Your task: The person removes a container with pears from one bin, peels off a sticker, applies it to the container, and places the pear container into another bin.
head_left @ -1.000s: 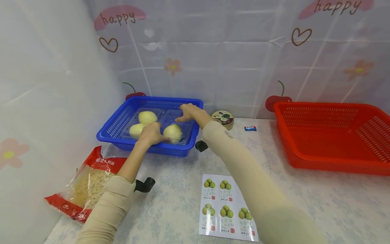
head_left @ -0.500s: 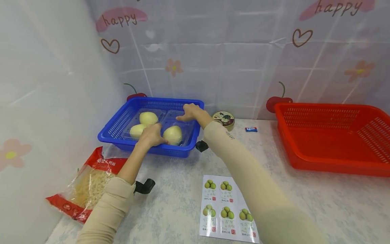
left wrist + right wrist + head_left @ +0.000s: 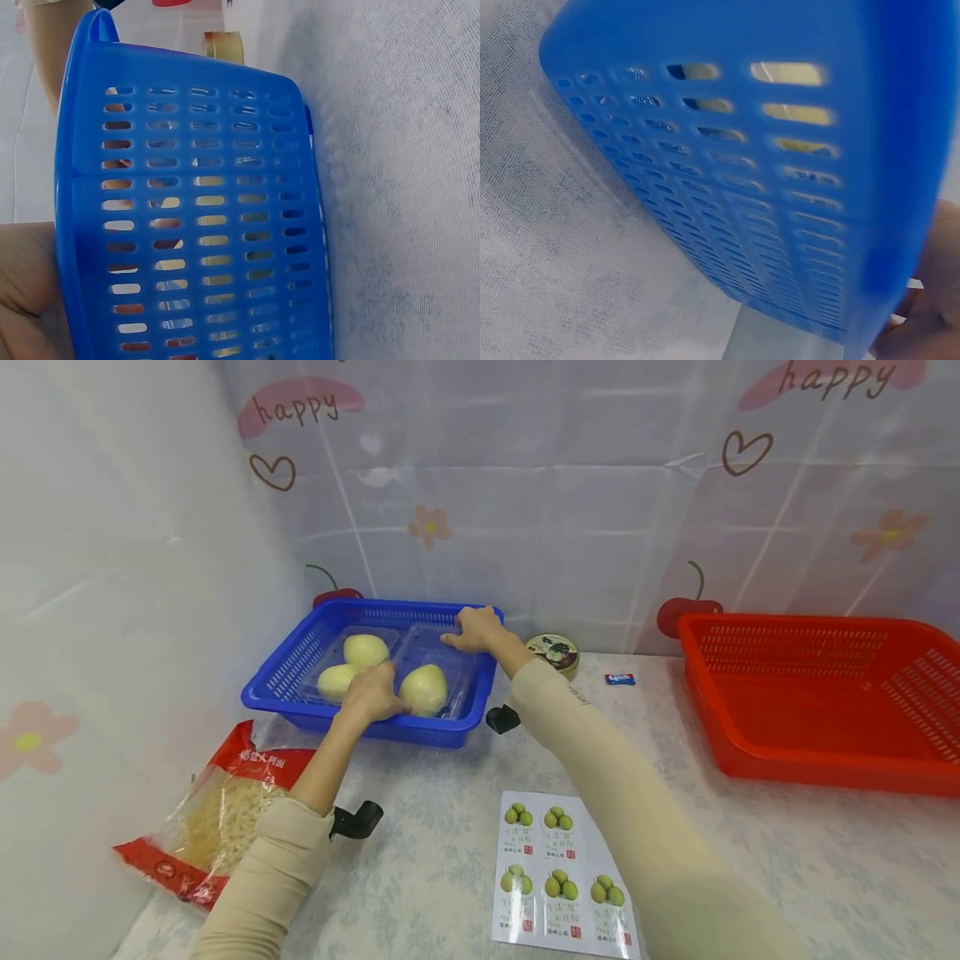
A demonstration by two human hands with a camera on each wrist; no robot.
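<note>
Left hand (image 3: pixel 371 693) and right hand (image 3: pixel 480 630) are working at the box (image 3: pixel 427 643), grips too hidden to tell; level handling should help.

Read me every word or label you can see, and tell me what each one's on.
"happy", twice: backdrop.
"意大利面", preceding character unclear: bag.
Too small or blurred: sheet's writing, tin, wrapper, right sleeve, bag's smaller print.
</note>
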